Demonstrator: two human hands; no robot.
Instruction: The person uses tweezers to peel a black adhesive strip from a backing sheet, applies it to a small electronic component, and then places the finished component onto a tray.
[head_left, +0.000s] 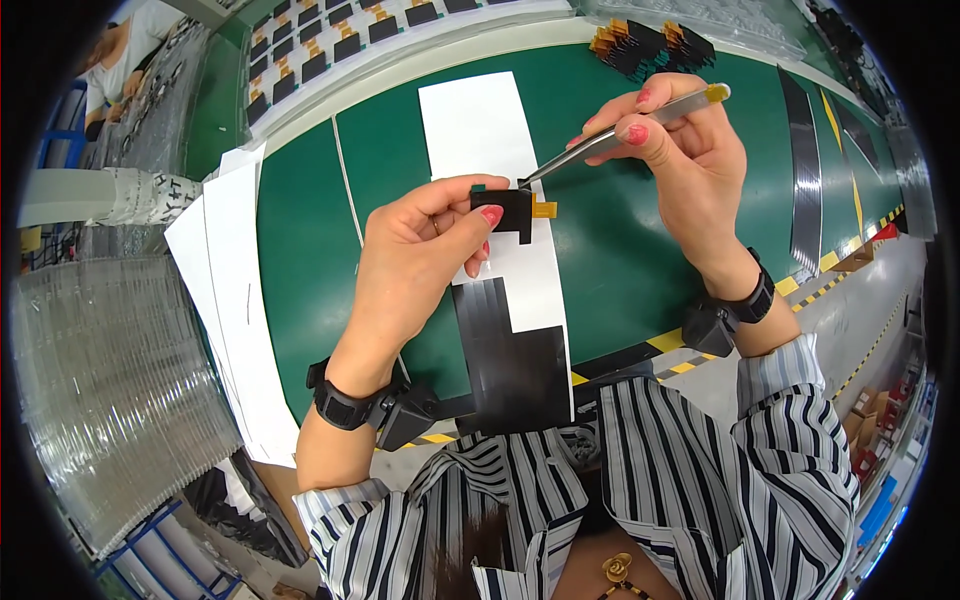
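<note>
Between the thumb and fingers of my left hand [415, 250] is a small black display module [503, 212] with a short orange flex tab [544, 209] sticking out to the right. My right hand [690, 165] grips metal tweezers [610, 140] near their rear end. The tweezer tips meet the module's upper edge; whether they pinch anything there is too small to tell. Beneath the hands a long white backing strip [480, 120] lies on the green work mat [640, 260]. Black adhesive film pieces [515, 360] cover the strip's near part.
A tray [340, 65] at the far left holds rows of black modules. More modules [650, 48] sit piled at the far right. Black strips [800, 170] lie on the right. White paper sheets [235, 300] and stacked clear trays [130, 390] are on the left. Another person [130, 60] is at the far left.
</note>
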